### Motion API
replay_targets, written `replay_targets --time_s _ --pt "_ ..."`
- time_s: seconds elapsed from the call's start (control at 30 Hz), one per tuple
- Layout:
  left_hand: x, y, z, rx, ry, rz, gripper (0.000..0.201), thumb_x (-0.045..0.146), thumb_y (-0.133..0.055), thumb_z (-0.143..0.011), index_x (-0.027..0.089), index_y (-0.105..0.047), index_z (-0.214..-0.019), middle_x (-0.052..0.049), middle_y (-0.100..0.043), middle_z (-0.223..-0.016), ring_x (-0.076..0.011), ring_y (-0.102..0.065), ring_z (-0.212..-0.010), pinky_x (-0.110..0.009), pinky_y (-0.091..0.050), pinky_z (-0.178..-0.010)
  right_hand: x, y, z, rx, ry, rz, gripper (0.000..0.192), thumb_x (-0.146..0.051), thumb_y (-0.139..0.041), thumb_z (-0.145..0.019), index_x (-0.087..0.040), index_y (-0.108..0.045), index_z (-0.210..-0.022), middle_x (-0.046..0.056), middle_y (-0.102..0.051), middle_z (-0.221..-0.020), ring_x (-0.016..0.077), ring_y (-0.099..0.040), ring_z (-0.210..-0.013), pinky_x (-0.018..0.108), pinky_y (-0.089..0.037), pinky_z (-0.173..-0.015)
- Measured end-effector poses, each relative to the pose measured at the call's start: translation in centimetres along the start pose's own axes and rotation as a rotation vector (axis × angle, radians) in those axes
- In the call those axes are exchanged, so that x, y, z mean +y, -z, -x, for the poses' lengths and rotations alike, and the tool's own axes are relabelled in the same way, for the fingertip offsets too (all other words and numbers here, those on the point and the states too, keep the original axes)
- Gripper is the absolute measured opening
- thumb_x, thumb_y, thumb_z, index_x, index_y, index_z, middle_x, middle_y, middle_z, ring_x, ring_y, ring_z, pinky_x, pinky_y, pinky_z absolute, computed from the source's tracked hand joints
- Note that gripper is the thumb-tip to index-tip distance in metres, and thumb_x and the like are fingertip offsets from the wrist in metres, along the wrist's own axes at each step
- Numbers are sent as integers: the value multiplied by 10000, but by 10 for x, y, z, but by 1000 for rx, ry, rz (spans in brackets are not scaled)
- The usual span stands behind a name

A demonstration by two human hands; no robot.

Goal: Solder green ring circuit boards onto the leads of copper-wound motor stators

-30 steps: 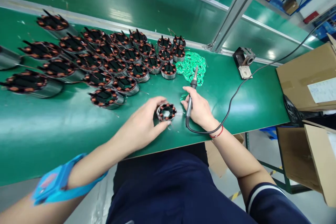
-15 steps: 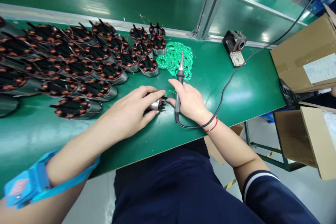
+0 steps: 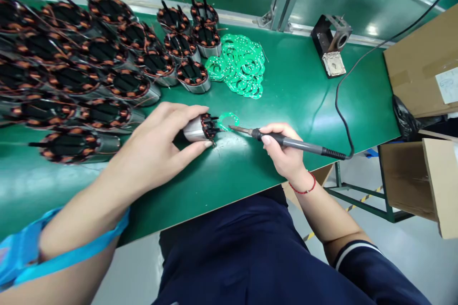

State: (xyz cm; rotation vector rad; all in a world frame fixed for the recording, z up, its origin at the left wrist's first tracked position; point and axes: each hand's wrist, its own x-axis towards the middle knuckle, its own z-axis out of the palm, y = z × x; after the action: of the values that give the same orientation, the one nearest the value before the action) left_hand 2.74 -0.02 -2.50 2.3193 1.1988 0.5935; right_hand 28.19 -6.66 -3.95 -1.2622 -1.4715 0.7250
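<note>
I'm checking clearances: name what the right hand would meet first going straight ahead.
The iron in the right hand would probably meet the green ring first; whether they now touch is unclear.

I hold the silver, copper-wound stator (image 3: 194, 129) sideways, prongs toward the green ring board (image 3: 222, 120), and the grey soldering iron (image 3: 300, 145) slanted, tip at that board.
</note>
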Motion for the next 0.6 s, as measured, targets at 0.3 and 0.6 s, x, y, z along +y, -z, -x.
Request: replay_targets --time_s 0.3,0.6 --pt "8 3 -2 -57 107 -39 529 458 -484 -990 190 -553 -1441 -111 -587 -1262 -270 -605 -1213 -439 -496 -1116 -4 -2 -9 -148 -93 -45 160 -339 -620 -972 -210 -680 -1044 28 -779 -978 156 -756 -920 329 -619 -846" --pt "9 5 -3 -69 93 -59 540 448 -478 -1006 147 -558 -1446 -144 -588 -1237 -282 -608 -1177 -451 -503 -1096 -6 0 -8 -163 -110 53 225 -403 -584 -986 -218 -700 -1045 33 -786 -995 158 -754 -883 342 -631 -839"
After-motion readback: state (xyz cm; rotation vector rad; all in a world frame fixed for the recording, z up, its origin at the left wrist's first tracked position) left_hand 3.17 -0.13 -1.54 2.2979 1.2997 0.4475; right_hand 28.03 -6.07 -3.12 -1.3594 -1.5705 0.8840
